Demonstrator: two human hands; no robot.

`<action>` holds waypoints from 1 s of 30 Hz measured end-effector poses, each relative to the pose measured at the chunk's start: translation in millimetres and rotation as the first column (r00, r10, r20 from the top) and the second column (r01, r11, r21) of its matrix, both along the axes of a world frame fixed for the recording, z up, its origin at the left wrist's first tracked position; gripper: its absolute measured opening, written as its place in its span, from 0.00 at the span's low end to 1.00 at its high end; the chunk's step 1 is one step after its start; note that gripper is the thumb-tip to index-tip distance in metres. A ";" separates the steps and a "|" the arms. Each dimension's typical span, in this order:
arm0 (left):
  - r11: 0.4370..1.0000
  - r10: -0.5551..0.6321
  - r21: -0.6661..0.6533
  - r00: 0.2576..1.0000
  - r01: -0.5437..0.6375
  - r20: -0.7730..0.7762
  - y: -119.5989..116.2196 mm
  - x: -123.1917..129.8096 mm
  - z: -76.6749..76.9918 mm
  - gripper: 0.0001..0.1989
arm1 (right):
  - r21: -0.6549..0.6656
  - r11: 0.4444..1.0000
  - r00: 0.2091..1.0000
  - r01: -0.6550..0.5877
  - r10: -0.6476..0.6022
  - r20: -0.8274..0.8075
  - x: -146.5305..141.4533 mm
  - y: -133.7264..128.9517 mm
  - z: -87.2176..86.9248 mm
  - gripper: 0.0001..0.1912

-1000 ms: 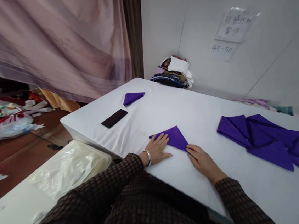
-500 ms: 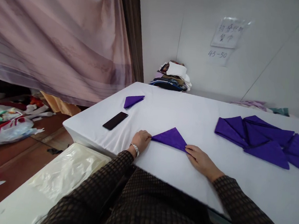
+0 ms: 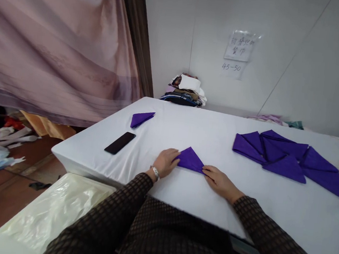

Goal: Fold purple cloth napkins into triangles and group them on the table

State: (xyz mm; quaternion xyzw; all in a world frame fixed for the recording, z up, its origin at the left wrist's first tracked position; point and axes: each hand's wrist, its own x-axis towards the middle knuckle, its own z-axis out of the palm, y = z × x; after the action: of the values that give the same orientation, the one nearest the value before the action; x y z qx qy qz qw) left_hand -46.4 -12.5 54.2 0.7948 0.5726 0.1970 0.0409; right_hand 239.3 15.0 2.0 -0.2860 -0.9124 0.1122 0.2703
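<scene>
A purple cloth [image 3: 190,160], folded to a triangle with its peak pointing away from me, lies on the white-covered table [image 3: 170,123] in front of my body. My left hand [image 3: 166,162], with a silver bracelet at the wrist, has its fingers closed over the cloth's left corner and hides that corner. The fingers of my right hand [image 3: 218,181] pinch the right corner. Another folded purple cloth [image 3: 142,119] rests at the left back of the table. Several folded purple cloths [image 3: 285,149] lie in an overlapping group to the right.
A black phone [image 3: 120,143] lies left of my hands. Piled clothes [image 3: 185,89] stand at the table's back edge, below paper signs [image 3: 239,47] on the wall. A pink curtain [image 3: 60,42] hangs at left. Clear plastic [image 3: 60,208] covers a lower surface at front left.
My left hand has moved in over the left part of the cloth and covers more of it. My right hand keeps its pinch. The camera view has turned slightly to the right.
</scene>
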 end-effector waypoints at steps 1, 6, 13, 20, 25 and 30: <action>0.998 -0.061 -0.007 0.998 0.061 -0.025 1.6 12.9 1.5 0.20 | 0.000 1.000 1.000 -0.002 0.002 0.004 -0.3 -0.5 0.6 0.18; 0.968 -0.202 -0.171 0.974 0.183 -0.099 10.9 46.4 -4.4 0.26 | -0.022 1.000 1.000 0.000 0.000 0.000 -0.9 -0.7 1.2 0.18; 0.956 -0.244 -0.201 0.961 0.215 -0.130 26.4 36.4 -24.4 0.28 | -0.050 0.997 0.993 0.054 -0.048 0.109 -18.8 -2.8 38.0 0.15; 0.948 -0.281 -0.230 0.917 0.220 -0.282 42.7 35.2 -33.2 0.28 | -0.028 0.993 0.965 0.111 -0.100 0.244 -65.9 -0.9 49.1 0.37; 0.959 -0.243 -0.214 0.924 0.184 -0.294 45.9 36.2 -38.2 0.31 | -0.100 0.980 0.942 0.171 -0.133 0.309 -42.3 -2.3 24.5 0.39; 0.960 -0.230 -0.213 0.948 0.184 -0.220 52.5 33.8 -40.9 0.28 | -0.137 0.970 0.932 0.199 -0.144 0.332 -23.8 -10.2 24.1 0.38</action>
State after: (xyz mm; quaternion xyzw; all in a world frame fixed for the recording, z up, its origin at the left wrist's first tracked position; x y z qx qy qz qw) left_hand -12.6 40.0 13.3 0.8612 0.5024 0.0376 0.0667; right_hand 215.4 4.9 26.1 -0.4010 -0.9027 0.1170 0.1027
